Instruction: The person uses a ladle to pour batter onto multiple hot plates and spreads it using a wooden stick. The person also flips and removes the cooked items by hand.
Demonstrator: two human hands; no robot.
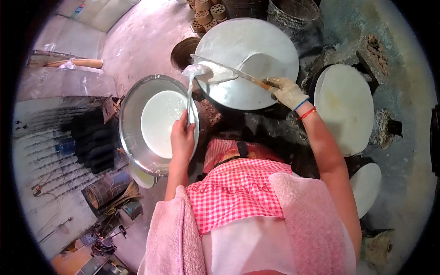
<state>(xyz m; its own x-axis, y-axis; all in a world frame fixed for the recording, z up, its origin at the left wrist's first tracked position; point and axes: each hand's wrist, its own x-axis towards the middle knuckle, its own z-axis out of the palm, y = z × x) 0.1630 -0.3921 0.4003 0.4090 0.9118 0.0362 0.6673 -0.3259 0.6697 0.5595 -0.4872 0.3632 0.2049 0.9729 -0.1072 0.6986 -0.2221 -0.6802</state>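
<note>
My left hand grips the handle of a metal ladle, whose bowl is coated with white batter. That hand is above the right rim of a wide metal basin. White liquid batter covers the basin's bottom. My right hand, in a soiled work glove, holds a wooden-handled scraper over a large round metal griddle. The scraper's batter-coated end is close beside the ladle bowl, at the griddle's left side; whether they touch is unclear.
Several honeycomb coal briquettes and a metal bucket are beyond the griddle. A dark, crusted drum stands at the back. To my right are a pale round plate and a smaller one. A broom lies at left.
</note>
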